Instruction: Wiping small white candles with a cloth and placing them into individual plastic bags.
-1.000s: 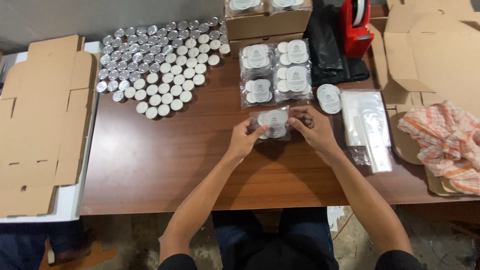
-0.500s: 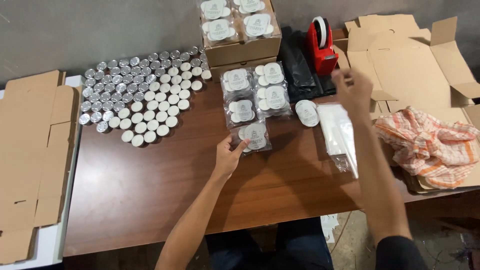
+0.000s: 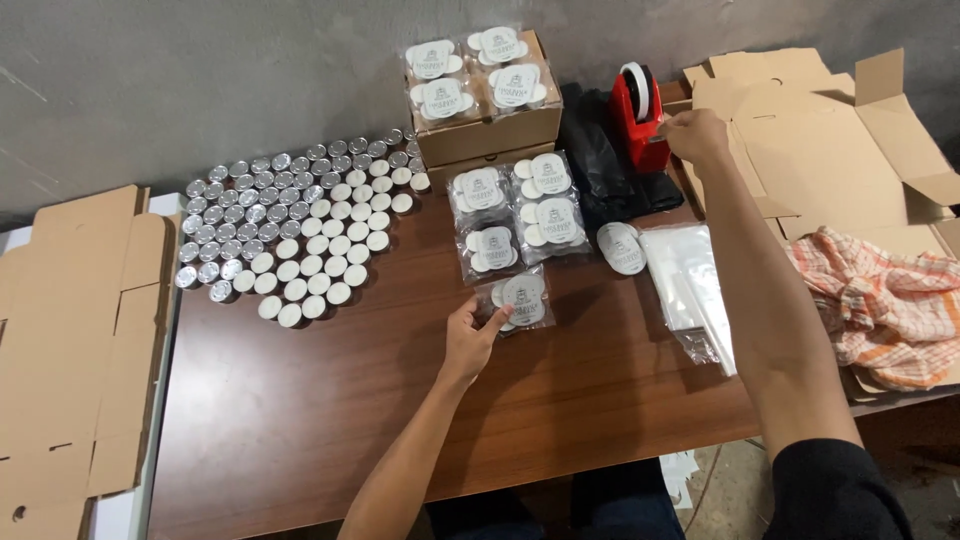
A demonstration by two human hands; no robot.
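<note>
While our left hand [image 3: 470, 338] pinches the small clear bag of candles [image 3: 517, 299] on the worktop [image 3: 400, 380], our right hand [image 3: 693, 135] grips tape at the red tape holder [image 3: 640, 105] behind the bag.

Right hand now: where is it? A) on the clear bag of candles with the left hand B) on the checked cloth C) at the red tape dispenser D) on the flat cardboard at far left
C: the right hand is up at the red tape dispenser, fingers at its front edge, while the left hand alone holds the clear bag of candles on the table.
</note>
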